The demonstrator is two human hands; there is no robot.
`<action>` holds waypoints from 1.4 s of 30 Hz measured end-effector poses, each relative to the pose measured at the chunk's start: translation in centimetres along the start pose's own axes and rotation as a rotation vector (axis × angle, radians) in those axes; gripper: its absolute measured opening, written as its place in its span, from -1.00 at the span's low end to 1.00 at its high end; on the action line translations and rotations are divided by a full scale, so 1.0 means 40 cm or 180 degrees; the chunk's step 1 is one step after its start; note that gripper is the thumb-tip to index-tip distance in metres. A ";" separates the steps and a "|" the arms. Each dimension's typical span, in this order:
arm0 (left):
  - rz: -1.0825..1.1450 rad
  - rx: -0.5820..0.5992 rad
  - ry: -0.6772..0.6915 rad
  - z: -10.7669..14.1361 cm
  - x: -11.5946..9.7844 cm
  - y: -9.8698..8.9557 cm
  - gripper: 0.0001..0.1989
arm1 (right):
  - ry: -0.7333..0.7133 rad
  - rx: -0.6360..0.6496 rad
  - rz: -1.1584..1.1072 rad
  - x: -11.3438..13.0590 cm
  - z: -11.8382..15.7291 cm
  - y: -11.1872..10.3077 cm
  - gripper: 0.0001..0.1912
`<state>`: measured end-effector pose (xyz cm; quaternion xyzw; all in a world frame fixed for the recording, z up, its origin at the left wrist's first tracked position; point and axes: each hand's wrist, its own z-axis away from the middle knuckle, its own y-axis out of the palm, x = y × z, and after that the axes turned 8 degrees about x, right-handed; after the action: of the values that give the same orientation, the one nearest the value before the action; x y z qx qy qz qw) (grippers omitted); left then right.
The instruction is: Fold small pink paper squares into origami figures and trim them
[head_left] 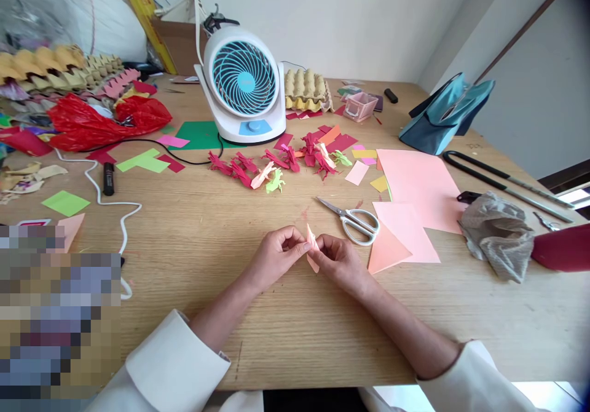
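A small folded piece of pink paper [312, 238] stands upright between my two hands, over the middle of the wooden table. My left hand [282, 253] pinches it from the left, thumb against its face. From the right, my right hand [340, 261] closes thumb and fingers on the same paper, whose lower tip shows beneath. White-handled scissors [357, 222] lie just beyond my right hand, blades pointing to the back left. Flat sheets of pink paper [410, 230] overlap to the right of them. Several folded paper figures [239, 169], red, pink and green, sit farther back.
A white and blue fan [246, 86] stands at the back, with egg trays [304, 89] beside it. Left are a red plastic bag [92, 123], a black marker [108, 179] and a white cord [124, 221]. A teal bag [445, 117] and a crumpled grey bag [498, 230] lie right.
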<state>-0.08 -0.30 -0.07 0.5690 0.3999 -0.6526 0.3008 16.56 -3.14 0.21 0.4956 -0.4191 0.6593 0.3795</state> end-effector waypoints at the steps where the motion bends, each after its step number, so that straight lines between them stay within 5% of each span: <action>1: -0.0028 -0.0040 -0.0012 0.000 0.000 -0.001 -0.73 | -0.0010 0.0069 -0.0044 0.000 0.000 -0.001 -0.64; 8: -0.0126 -0.0261 -0.0111 -0.001 -0.005 -0.011 -0.73 | -0.0057 0.0087 -0.0286 -0.006 -0.005 -0.020 -0.68; 19: 0.0464 0.0015 -0.0359 -0.002 0.013 -0.002 -0.70 | -0.0082 -0.0187 -0.0087 -0.032 -0.013 -0.007 -0.72; 32: 0.0674 -0.0173 -0.0306 -0.004 0.001 -0.004 -0.69 | 0.0002 0.0168 -0.0022 -0.003 -0.005 -0.024 -0.65; 42: 0.0309 0.0015 -0.0330 -0.004 0.018 -0.009 -0.72 | 0.0020 0.0036 0.0168 -0.016 -0.008 -0.017 -0.71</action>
<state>-0.42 0.05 -0.73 0.5539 0.3541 -0.6667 0.3511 17.20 -2.66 -0.34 0.4844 -0.4271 0.6731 0.3604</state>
